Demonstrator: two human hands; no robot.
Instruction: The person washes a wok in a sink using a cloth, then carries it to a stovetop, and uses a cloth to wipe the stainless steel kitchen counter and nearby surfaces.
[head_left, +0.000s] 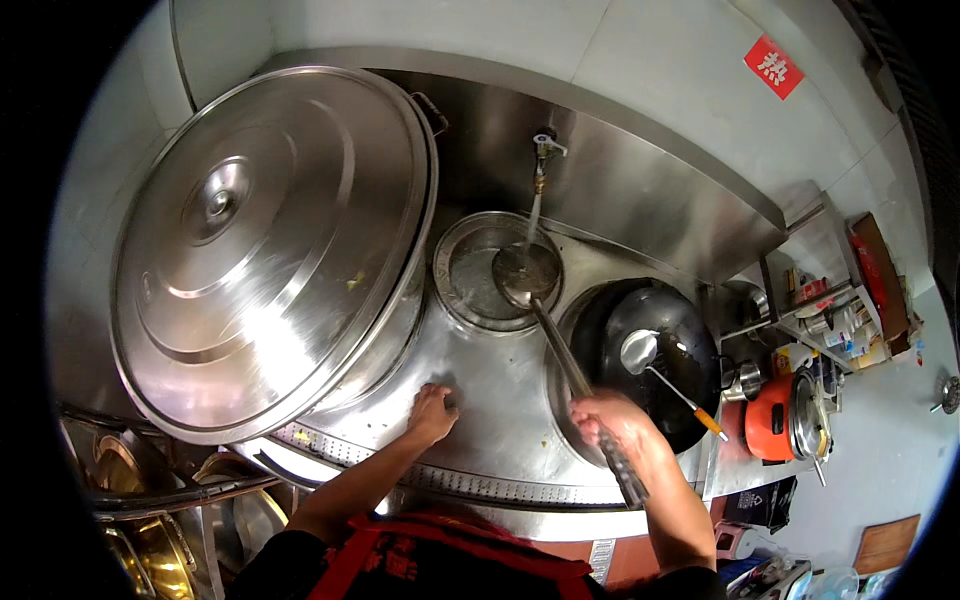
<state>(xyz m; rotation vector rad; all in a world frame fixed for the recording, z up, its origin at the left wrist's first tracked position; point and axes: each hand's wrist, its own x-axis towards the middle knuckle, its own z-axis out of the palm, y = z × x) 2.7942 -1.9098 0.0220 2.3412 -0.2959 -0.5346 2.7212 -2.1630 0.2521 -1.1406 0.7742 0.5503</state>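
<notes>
My right hand (615, 424) grips the long handle of a metal ladle (529, 274). The ladle's bowl lies over a round metal basin (459, 300), under a stream of water from a wall tap (541, 154). My left hand (433, 412) is held low over the stainless steel counter (495, 412), its fingers curled; whether it touches the metal cannot be told. To the right of the ladle's handle sits a dark wok (637, 300). A small ladle (639, 351) with an orange-ended handle rests on the wok.
A large lidded steel pot (300, 225) fills the left. At the right stand an orange pot (771, 420) with a glass lid and a shelf (817, 300) holding containers. Metal bowls (161, 555) are stacked below left. A perforated drain strip (487, 484) runs along the counter's front.
</notes>
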